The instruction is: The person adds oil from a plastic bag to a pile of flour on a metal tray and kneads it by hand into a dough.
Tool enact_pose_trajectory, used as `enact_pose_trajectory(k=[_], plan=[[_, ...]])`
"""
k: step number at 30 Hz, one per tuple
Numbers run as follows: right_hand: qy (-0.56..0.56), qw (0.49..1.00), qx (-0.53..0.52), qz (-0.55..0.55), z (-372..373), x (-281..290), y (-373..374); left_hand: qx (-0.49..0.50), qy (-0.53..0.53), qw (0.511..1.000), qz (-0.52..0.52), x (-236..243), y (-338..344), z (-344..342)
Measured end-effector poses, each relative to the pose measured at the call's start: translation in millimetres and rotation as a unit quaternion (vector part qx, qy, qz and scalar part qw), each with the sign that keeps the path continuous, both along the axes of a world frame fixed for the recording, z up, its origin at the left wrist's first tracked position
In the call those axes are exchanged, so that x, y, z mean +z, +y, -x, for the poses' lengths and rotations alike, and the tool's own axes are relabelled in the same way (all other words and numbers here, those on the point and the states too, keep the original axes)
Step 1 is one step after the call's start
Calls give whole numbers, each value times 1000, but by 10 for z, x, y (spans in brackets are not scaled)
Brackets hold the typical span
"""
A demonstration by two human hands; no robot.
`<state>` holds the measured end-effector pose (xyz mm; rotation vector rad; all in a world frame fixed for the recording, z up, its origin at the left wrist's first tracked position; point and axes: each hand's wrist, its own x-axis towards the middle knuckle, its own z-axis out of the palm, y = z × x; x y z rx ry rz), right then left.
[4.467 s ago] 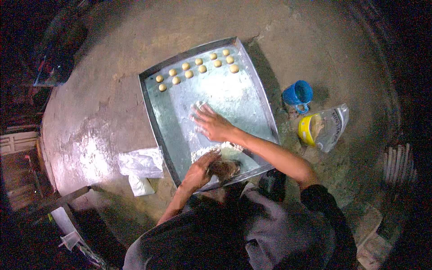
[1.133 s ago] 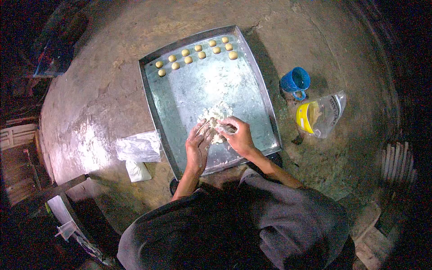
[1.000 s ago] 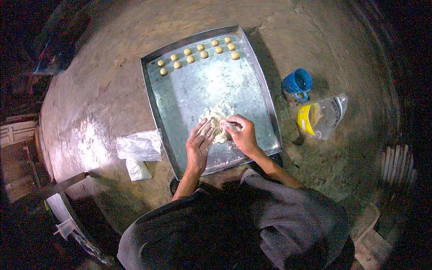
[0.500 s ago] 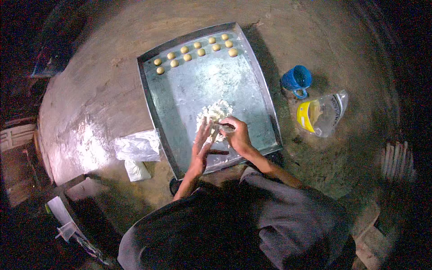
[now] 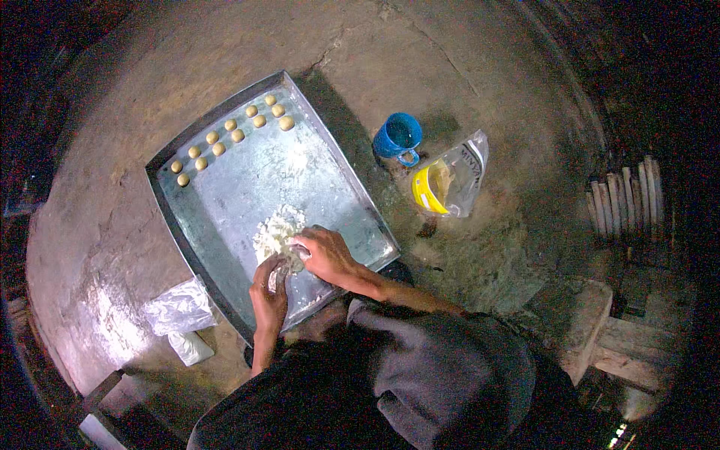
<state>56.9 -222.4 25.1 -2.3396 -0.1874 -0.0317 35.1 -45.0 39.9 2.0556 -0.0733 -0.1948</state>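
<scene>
A heap of crumbly white dough (image 5: 277,231) lies on a metal tray (image 5: 247,187) in front of me. At its near edge, my left hand (image 5: 268,294) has its fingers bent inward against the crumbs. My right hand (image 5: 328,256) comes in from the right, fingers curled and thumb close to the left fingertips. Something pale and greyish shows between the two hands, too blurred to name. Both sets of fingertips are partly hidden. Several small round dough balls (image 5: 218,149) sit in two rows along the tray's far side.
Right of the tray stand a blue mug (image 5: 397,136) and a clear plastic bag (image 5: 459,180) with a yellow band. White plastic bags (image 5: 180,309) lie at its left side on the concrete floor (image 5: 300,37). Wooden blocks (image 5: 592,330) are at the lower right.
The view has swung, so tray, mug and bag now appear further left and the tray looks more tilted. My left fingers were stretched out and are now bent; my right fingers stay curled.
</scene>
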Motion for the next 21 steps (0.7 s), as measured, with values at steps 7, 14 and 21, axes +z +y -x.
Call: enact_pose_trajectory(k=[7, 14, 21], plan=[[-27, 990, -75, -120, -142, 24, -388, -60, -135, 985, -89, -153, 8, -171], [92, 919, -216, -317, -245, 447, -961, -159, -145, 950, -227, -173, -55, -273], [87, 983, 103, -122, -42, 33, -345, -177, -98, 956, -212, -340, -77, -226]])
